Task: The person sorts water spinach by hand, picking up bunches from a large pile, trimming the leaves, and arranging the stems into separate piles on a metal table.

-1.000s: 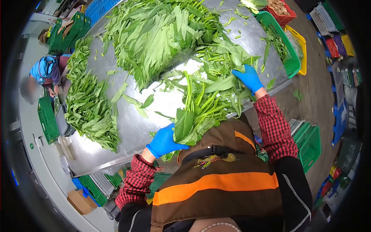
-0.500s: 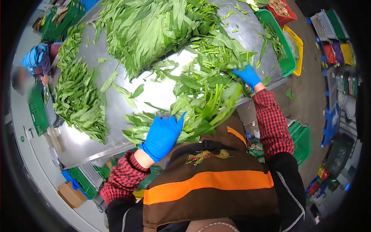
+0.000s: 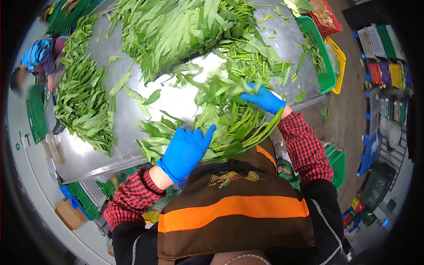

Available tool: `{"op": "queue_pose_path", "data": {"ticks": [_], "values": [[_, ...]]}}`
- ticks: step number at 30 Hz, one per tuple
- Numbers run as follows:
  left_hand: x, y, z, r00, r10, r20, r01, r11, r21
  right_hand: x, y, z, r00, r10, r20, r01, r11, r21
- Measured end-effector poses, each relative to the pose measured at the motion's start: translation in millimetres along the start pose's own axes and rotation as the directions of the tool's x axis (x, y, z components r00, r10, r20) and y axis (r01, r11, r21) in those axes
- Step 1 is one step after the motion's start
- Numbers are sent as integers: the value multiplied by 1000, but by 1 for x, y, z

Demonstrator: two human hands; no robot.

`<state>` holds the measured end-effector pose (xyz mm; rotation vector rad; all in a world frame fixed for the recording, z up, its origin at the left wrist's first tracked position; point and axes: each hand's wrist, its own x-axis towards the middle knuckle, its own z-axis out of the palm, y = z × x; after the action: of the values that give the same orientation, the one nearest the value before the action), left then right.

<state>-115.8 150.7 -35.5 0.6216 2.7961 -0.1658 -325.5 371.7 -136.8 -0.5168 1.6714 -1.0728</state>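
In the head view, my left hand, in a blue glove, is closed around a bunch of water spinach at the table's near edge. Its index finger points up along the stems. My right hand, also gloved in blue, is closed on leafy water spinach sprigs, which look slightly blurred. Long green stems curve between the two hands and hang over the edge. Cut stems and leaves lie just beyond my right hand. A large heap of long-leaved greens rises behind.
The metal table carries a row of greens at left. A green crate, a yellow crate and a red crate stand at the right. Another person is at the far left. More crates sit below.
My right hand has moved left and slightly down, bringing sprigs toward the bunch. My left hand keeps its hold. The view has shifted slightly.
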Motion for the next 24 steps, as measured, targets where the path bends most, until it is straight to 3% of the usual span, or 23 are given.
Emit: {"op": "queue_pose_path", "data": {"ticks": [1,2,3,5,6,8,9,11,12,13,14,15,16,17,18,19,20,21,23,24], "values": [[-1,0,0,1000,-11,17,11,1000,18,3,7,2,994,50,-101,-12,939,343],[-2,0,0,1000,-15,18,15,1000,18,5,16,3,974,132,-184,18,765,643],[-2,0,-1,1000,3,14,-3,1000,14,9,37,-10,974,128,-185,21,767,641],[-2,0,-1,1000,19,9,-19,1000,9,16,80,-52,874,347,-340,-134,845,518],[-2,1,-1,999,32,12,-32,999,-4,16,79,-62,875,346,-339,-132,844,520],[-2,-1,-2,999,50,16,-49,999,-10,11,60,-79,716,408,-567,-195,896,399],[-1,-1,-3,998,53,18,-53,999,-10,12,45,-78,714,408,-568,-192,896,401],[0,0,-4,997,70,24,-70,998,-7,24,15,-60,912,-24,-410,25,1000,-4],[2,0,-3,997,78,14,-78,997,6,38,18,-54,975,-81,-205,52,989,-142],[3,0,-2,996,86,4,-86,996,19,24,-34,-31,998,62,2,-61,980,-189],[4,-1,-2,995,95,5,-95,995,23,36,-16,-8,990,-128,-51,91,886,-455],[5,-2,-2,993,114,-32,-112,993,47,51,8,11,947,-318,-48,199,696,-690],[5,-2,-2,989,131,-68,-126,990,69,62,12,20,946,-318,-53,196,699,-688],[4,-3,-1,989,135,-66,-130,989,72,71,12,27,977,-160,142,214,730,-649],[3,-4,0,989,130,-67,-127,991,41,80,16,30,941,-3,338,221,761,-610],[1,-6,1,990,121,-68,-121,993,9,88,35,27,941,-7,338,225,761,-609],[0,-5,3,991,116,-66,-116,993,11,93,64,18,978,-192,86,204,772,-602],[-3,-4,4,995,90,-45,-91,996,-17,94,81,12,920,-351,-175,189,788,-586],[-7,-5,7,998,64,-22,-65,997,-44,78,64,-4,903,-188,-386,-28,872,-489],[-7,-5,8,997,70,-32,-71,997,-37,77,67,-14,903,-189,-385,-27,871,-490]]}}
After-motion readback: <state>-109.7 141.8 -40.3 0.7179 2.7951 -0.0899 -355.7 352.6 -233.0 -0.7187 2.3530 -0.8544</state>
